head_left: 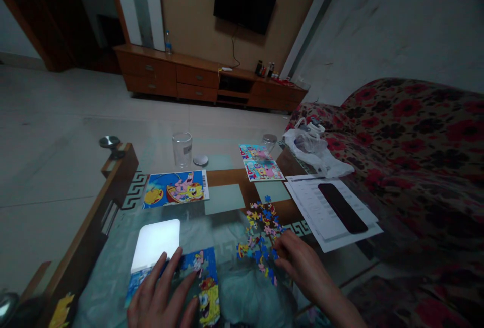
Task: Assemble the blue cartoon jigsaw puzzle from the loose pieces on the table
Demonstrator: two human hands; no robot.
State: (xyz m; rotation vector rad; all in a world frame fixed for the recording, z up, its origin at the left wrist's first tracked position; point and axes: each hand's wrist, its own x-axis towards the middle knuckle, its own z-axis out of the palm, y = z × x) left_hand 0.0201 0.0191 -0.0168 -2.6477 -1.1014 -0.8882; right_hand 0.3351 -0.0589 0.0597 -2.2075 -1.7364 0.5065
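My left hand [164, 292] lies with fingers spread over a partly assembled jigsaw puzzle [207, 285] showing a yellow cartoon character on blue. Beyond those fingertips a bare white part of the puzzle's board [159, 240] shows. To the right, my right hand [293, 255] is at the edge of a heap of loose puzzle pieces [264, 219], thumb and forefinger curled together beside blue pieces. Whether a piece is between them I cannot make out. A blue cartoon picture sheet [176, 188] lies beyond the board.
On the glass table stand a clear glass jar [182, 150], a lid [200, 160] and a second lidded jar [269, 144] near two picture cards [263, 170]. At the right are papers [310, 207], a black phone [342, 208] and a plastic bag [315, 154]. A flowered sofa [412, 131] borders the right side.
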